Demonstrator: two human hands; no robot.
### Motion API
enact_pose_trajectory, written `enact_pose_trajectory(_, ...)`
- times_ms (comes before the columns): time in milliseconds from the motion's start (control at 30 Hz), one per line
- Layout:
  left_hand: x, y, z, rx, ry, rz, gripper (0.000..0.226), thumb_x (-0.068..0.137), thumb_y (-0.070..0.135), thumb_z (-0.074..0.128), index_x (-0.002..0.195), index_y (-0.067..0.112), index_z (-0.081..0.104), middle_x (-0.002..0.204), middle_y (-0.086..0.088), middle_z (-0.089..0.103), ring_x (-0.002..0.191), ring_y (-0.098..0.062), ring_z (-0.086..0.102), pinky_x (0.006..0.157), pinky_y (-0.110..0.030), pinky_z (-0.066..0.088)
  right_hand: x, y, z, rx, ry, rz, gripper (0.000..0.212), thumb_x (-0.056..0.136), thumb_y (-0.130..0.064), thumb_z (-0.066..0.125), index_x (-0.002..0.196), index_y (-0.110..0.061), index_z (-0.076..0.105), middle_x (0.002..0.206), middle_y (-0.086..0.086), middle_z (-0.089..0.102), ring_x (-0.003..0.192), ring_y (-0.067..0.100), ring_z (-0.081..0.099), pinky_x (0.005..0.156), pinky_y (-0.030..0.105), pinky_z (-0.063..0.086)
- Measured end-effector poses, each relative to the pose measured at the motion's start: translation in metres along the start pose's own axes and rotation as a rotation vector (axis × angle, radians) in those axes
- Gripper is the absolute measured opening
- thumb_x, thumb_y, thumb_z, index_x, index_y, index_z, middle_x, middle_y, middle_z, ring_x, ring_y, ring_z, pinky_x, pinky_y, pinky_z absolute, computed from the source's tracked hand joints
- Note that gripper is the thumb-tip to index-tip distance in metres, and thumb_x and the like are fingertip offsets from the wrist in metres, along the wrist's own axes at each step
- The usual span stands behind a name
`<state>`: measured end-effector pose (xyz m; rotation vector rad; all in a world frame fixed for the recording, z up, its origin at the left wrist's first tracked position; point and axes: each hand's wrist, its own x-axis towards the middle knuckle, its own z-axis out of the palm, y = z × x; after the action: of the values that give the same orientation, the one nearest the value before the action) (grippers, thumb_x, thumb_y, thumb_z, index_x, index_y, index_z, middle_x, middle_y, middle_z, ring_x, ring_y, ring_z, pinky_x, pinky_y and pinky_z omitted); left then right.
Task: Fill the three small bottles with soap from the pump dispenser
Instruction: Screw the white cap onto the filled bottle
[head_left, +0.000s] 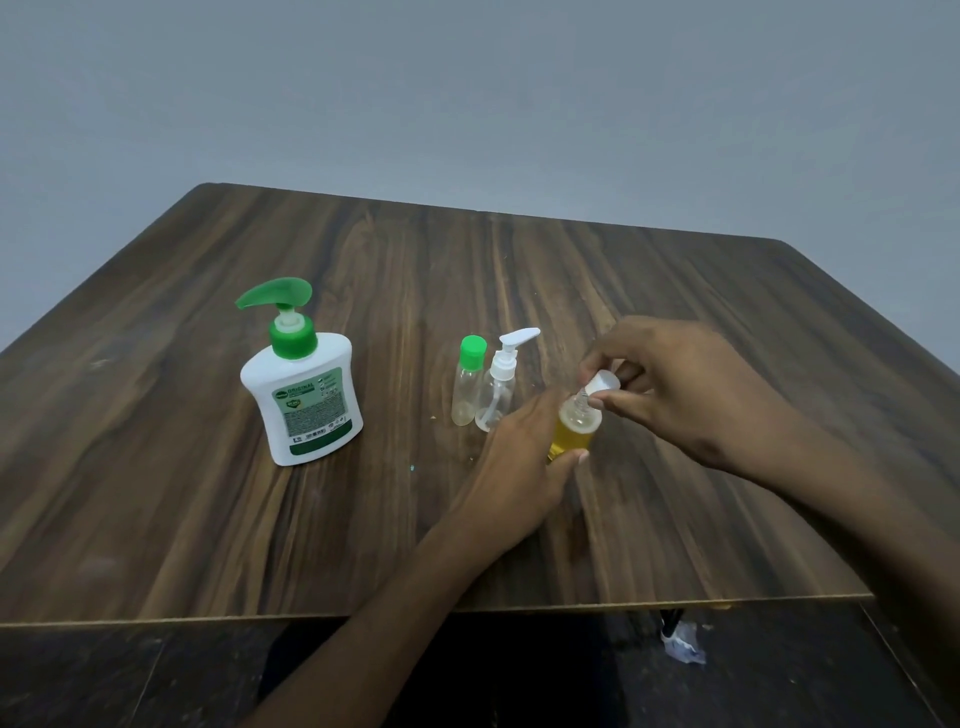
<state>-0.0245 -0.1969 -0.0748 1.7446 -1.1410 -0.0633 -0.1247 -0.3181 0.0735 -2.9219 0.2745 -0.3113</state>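
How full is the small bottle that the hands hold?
About half full: yellow soap fills the lower part of the small bottle, and the upper part is clear.

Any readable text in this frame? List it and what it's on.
"ORIGINAL": on the green label of the dispenser.
Round logo left of it on the label: too blurred to read.
Fine print lower on the label: too small to read.
Three small bottles: no text visible.

Wooden table (208, 519), grey wall (467, 93), dark floor (130, 675)
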Motion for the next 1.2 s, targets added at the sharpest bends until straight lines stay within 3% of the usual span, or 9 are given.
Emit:
enact_pose_trajectory(200,0.001,0.000,-0.001,-0.071,0.003,-0.032,0.053,0.092,0.016,0.083,0.141,0.019,0.061,0.126,0.007,0.073,0.115,-0.005,0.067,0.101,-0.024,0.052,0.008,0.000,0.008,-0.082,-0.092,-0.057,0.016,0.092,-0.017,0.074,0.103,-0.030,0.073,0.101,-0.016,0.068,0.088,0.001,0.061,0.072,0.014,0.045)
enact_pose_trajectory(333,0.002,0.000,-0.003,-0.092,0.015,-0.033,0.050,0.090,0.012,0.083,0.136,0.019,0.065,0.118,0.022,0.068,0.107,0.016,0.062,0.094,-0.005,0.043,0.013,0.002,0.012,-0.199,-0.104,-0.116,0.013,0.094,-0.025,0.073,0.107,-0.027,0.071,0.101,-0.011,0.069,0.086,0.002,0.058,0.066,0.009,0.035)
enact_pose_trajectory(567,0.003,0.001,-0.003,-0.099,0.028,-0.068,0.046,0.088,0.012,0.085,0.131,0.021,0.068,0.114,0.024,0.066,0.102,0.026,0.057,0.091,0.000,0.042,0.013,-0.007,0.014,-0.314,-0.124,-0.072,0.029,0.103,-0.046,0.052,0.095,-0.019,0.060,0.094,-0.002,0.068,0.082,0.017,0.064,0.061,0.028,0.040)
enact_pose_trajectory(667,0.003,0.001,-0.003,-0.140,0.033,-0.098,0.043,0.083,0.010,0.089,0.121,0.022,0.071,0.109,0.026,0.071,0.101,0.018,0.064,0.093,-0.009,0.051,0.009,-0.016,0.019,-0.492,-0.097,-0.030,0.042,0.104,-0.059,0.039,0.086,-0.022,0.042,0.088,-0.002,0.058,0.070,0.020,0.046,0.052,0.031,0.025)
enact_pose_trajectory(767,0.004,0.000,-0.004,-0.240,0.040,-0.183,0.046,0.079,0.007,0.092,0.116,0.023,0.071,0.106,0.018,0.078,0.103,0.005,0.073,0.096,-0.023,0.060,0.011,-0.020,0.018,-0.593,-0.072,0.039,0.053,0.100,-0.067,0.025,0.074,-0.022,0.032,0.071,-0.006,0.039,0.064,0.018,0.042,0.056,0.032,0.031)
enact_pose_trajectory(900,0.006,-0.002,-0.002,-0.304,0.052,-0.250,0.052,0.076,0.006,0.095,0.115,0.030,0.069,0.109,0.012,0.080,0.104,0.001,0.076,0.098,-0.032,0.063,0.016,-0.006,0.019,-0.651,-0.009,-0.003,0.065,0.096,-0.053,0.067,0.066,-0.028,0.015,0.059,-0.010,0.021,0.047,0.007,0.016,0.044,0.026,0.018)
enact_pose_trajectory(1000,0.006,-0.004,-0.002,-0.264,0.050,-0.241,0.048,0.078,0.010,0.094,0.112,0.032,0.069,0.109,0.013,0.079,0.105,-0.002,0.075,0.098,-0.034,0.063,0.007,0.000,0.023,-0.435,-0.019,-0.028,0.040,0.100,-0.066,0.050,0.088,-0.028,0.043,0.073,-0.008,0.053,0.056,0.011,0.042,0.049,0.033,0.040)
enact_pose_trajectory(1033,0.005,-0.004,-0.002,-0.276,0.047,-0.230,0.044,0.078,0.008,0.093,0.110,0.029,0.070,0.107,0.012,0.079,0.105,-0.004,0.075,0.097,-0.036,0.063,0.003,0.001,0.023,-0.335,-0.033,-0.021,0.046,0.098,-0.074,0.041,0.101,-0.028,0.044,0.078,-0.008,0.059,0.062,0.013,0.051,0.054,0.035,0.045)
enact_pose_trajectory(1200,0.005,-0.003,-0.004,-0.354,0.015,-0.229,0.037,0.078,-0.001,0.089,0.106,0.018,0.073,0.104,0.011,0.081,0.100,-0.007,0.078,0.095,-0.039,0.064,-0.014,-0.008,0.002,-0.476,-0.200,0.098,0.065,0.090,-0.082,0.027,0.097,-0.023,0.054,0.075,-0.008,0.045,0.068,0.015,0.047,0.061,0.033,0.039)
